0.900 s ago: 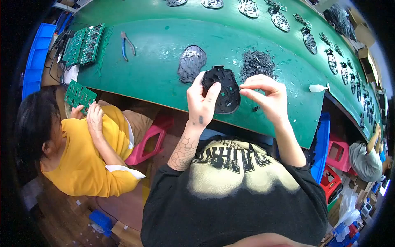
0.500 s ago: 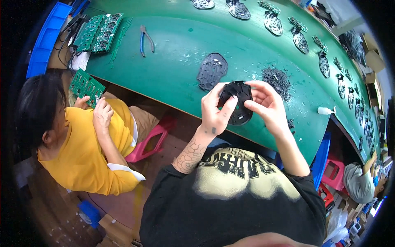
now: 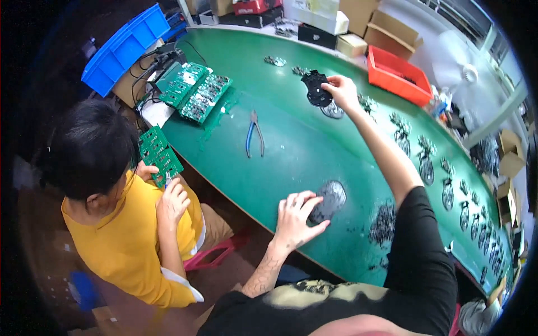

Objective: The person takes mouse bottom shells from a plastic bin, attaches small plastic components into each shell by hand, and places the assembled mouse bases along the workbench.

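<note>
Stretched far out over the table, my right hand [image 3: 340,91] pinches a black plastic shell [image 3: 318,89] with cut-outs, shaped like a computer mouse part, by its right edge. A similar dark shell [image 3: 332,199] lies flat on the green table nearer to me. My left hand [image 3: 297,217] is at that shell's left side, fingers and thumb apart, the fingertips at its edge; whether they press on it I cannot tell. Under the held shell, partly hidden, lies another shell [image 3: 333,110]. A heap of small black parts [image 3: 383,224] sits to the right of my left hand.
Pliers [image 3: 255,134] with blue handles lie on the table [image 3: 224,151]. Stacked green circuit boards [image 3: 204,98] stand at left. A co-worker in yellow [image 3: 123,241] holds another circuit board [image 3: 159,155]. Rows of shells with boards [image 3: 426,168] run along the right. A red bin [image 3: 399,75] stands behind.
My view has swung toward the table's far end. My right hand has carried the black shell forward, away from my body. My left hand has let go of it and come down beside the other shell.
</note>
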